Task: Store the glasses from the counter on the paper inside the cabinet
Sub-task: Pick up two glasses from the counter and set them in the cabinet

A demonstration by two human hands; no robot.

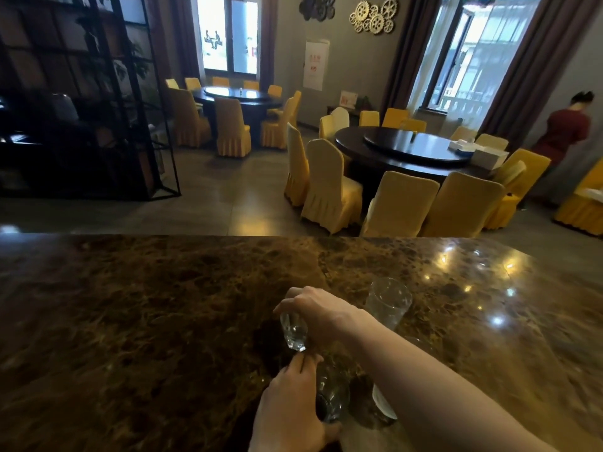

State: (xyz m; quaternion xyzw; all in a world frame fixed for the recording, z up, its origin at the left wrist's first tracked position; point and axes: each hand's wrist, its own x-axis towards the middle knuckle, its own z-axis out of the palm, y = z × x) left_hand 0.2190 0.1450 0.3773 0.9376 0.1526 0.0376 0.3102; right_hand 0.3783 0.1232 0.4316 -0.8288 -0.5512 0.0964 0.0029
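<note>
On the brown marble counter (146, 321), my right hand (319, 311) reaches in from the right. It grips a small clear glass (294, 332) by its rim from above. Just below it, my left hand (287, 409) is wrapped around a second clear glass (332, 394) near the counter's front edge. A tall clear glass (388, 303) stands upright behind my right wrist, untouched. Another glass (383, 407) shows partly under my right forearm. The cabinet and the paper are out of sight.
Beyond the counter's far edge lies a dining room with round dark tables (408, 148) ringed by yellow-covered chairs (329, 187). A black metal shelf frame (98, 102) stands at the left. A person in a red top (564, 132) stands at the far right.
</note>
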